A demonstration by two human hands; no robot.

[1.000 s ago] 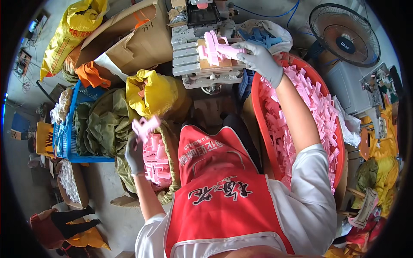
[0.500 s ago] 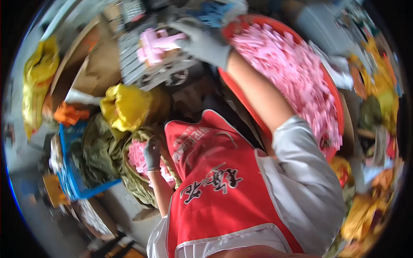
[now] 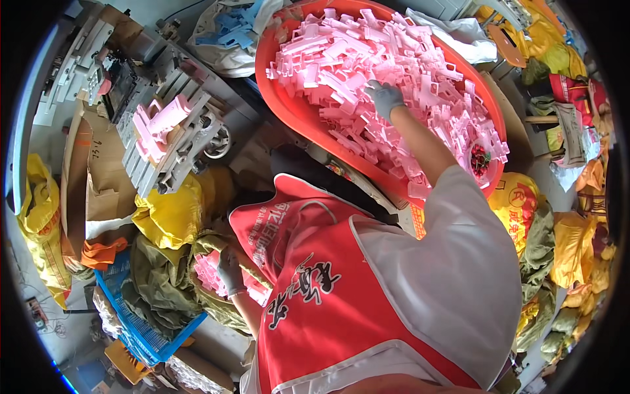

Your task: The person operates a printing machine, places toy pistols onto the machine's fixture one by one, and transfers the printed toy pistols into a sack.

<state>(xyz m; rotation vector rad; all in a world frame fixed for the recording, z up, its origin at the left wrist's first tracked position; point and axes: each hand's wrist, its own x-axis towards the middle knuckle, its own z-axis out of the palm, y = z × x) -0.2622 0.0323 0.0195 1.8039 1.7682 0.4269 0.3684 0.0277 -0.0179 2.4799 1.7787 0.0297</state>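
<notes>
My right hand (image 3: 386, 98), in a grey glove, reaches over a heap of pink plastic toy pistol pieces (image 3: 433, 95) in a large red tub (image 3: 279, 108). Its fingers are apart and touch the top of the heap; none of the pieces is seen held in it. My left hand (image 3: 231, 270), also gloved, is low at the mouth of an olive sack (image 3: 223, 302) that contains more pink pieces (image 3: 209, 270). How its fingers are bent does not show. On the grey metal machine table (image 3: 147, 177), a pink toy pistol piece (image 3: 169, 118) lies by itself.
A handwheel (image 3: 216, 141) sticks out from the machine. Left of my legs are a yellow sack (image 3: 167, 217), a cardboard box (image 3: 108, 177) and a blue crate (image 3: 147, 341). Blue pieces (image 3: 236, 26) fill a white bag behind the tub. Several filled sacks line the right side.
My right hand has gone from the pink piece at the machine to the heap in the tub, moving rightward. My left hand stays at the olive sack. The view has turned.
</notes>
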